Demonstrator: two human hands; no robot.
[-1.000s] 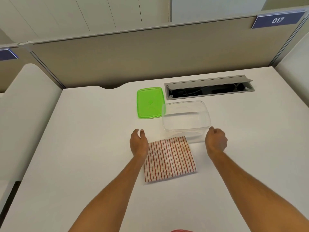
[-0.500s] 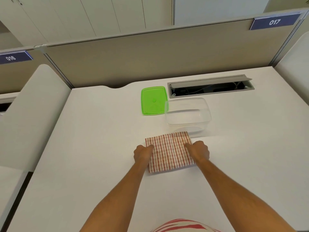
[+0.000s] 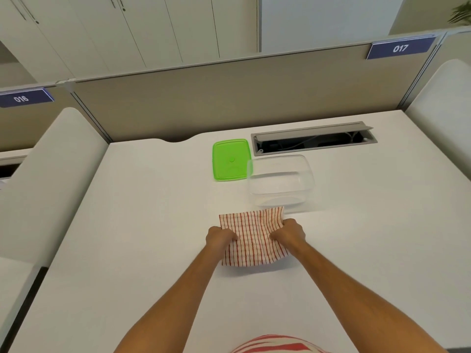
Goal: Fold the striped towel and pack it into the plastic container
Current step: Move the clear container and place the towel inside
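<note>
1. My left hand (image 3: 221, 237) and right hand (image 3: 288, 233) each grip a side of the folded striped towel (image 3: 251, 240), bunching it.
2. The towel sits on the white desk (image 3: 153, 225), just before the empty plastic container (image 3: 280, 183).
3. The green lid (image 3: 230, 159) lies left of the container.

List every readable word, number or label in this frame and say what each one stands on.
"017": white digits on the blue sign fixed to the top of the partition, upper right.
"016": white digits on the blue sign on the partition at far left, slightly blurred but legible.
No readable text shows on the green lid, the plastic container or the striped towel.
</note>
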